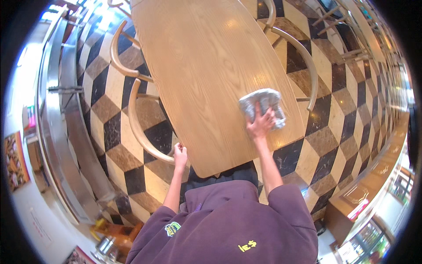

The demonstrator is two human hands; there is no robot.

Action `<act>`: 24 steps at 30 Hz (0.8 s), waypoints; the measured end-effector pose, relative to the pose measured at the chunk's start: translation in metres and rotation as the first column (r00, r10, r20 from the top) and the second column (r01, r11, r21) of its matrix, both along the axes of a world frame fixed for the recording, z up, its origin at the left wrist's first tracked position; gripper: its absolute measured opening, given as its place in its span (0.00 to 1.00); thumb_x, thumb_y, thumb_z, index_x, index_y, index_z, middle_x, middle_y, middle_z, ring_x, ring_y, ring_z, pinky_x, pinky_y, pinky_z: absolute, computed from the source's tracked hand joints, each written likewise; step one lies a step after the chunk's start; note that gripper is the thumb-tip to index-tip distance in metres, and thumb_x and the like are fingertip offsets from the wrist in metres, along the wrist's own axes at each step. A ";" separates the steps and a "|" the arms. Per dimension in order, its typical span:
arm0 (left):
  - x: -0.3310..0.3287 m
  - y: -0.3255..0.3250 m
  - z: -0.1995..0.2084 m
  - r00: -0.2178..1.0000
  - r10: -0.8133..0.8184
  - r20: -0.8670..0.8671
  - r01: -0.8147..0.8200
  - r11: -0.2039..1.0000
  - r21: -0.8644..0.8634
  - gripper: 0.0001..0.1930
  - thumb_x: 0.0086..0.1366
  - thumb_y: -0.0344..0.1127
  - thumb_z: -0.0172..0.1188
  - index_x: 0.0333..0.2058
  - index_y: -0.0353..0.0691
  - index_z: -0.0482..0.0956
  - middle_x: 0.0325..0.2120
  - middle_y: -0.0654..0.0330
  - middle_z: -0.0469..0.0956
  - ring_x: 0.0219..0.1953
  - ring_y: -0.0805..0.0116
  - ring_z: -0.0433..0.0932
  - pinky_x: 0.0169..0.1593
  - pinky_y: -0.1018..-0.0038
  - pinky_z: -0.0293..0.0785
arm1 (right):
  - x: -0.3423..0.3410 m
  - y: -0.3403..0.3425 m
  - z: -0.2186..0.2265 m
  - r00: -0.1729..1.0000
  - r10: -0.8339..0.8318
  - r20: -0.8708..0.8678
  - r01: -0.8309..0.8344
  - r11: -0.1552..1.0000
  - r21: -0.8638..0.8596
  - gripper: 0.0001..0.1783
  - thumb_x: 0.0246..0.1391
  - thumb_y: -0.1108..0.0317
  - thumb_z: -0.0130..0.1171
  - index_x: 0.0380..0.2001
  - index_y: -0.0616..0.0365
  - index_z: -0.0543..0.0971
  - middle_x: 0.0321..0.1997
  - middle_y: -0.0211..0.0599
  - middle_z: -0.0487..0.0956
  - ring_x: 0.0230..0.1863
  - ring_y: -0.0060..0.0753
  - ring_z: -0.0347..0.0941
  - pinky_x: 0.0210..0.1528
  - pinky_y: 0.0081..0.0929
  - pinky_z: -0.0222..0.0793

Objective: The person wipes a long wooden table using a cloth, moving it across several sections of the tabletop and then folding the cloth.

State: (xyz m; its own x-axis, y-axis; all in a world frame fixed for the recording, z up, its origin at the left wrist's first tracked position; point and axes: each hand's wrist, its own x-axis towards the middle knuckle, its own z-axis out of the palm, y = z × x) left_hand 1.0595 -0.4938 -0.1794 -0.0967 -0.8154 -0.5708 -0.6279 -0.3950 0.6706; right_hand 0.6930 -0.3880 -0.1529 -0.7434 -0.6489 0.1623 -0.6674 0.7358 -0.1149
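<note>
**Right hand spread over cloth on wooden table**

Fingers parted, the right hand rests on top of the crumpled grey-and-white cloth, which lies on the tabletop beneath it and reaches out past the fingertips, near the table's right edge. The left hand, well apart from the right, is at the table's near left edge with fingers curled; whether it grips anything cannot be told. Just left of it curves the backrest of a pale wooden chair, with a second chair farther ahead. To the right of the right hand, another curved chair back stands on the black, brown and cream floor. A dark purple sweatshirt fills the space behind both hands.
</note>
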 end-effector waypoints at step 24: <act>0.031 -0.051 0.024 0.963 -0.030 -0.268 0.170 0.838 0.519 0.19 0.76 0.37 0.44 0.56 0.29 0.67 0.52 0.51 0.75 0.52 0.59 0.78 0.55 0.67 0.75 | 0.137 -0.242 0.011 0.774 0.608 0.176 -0.565 0.789 -0.242 0.47 0.35 0.37 0.68 0.64 0.20 0.68 0.74 0.55 0.52 0.76 0.65 0.38 0.72 0.70 0.33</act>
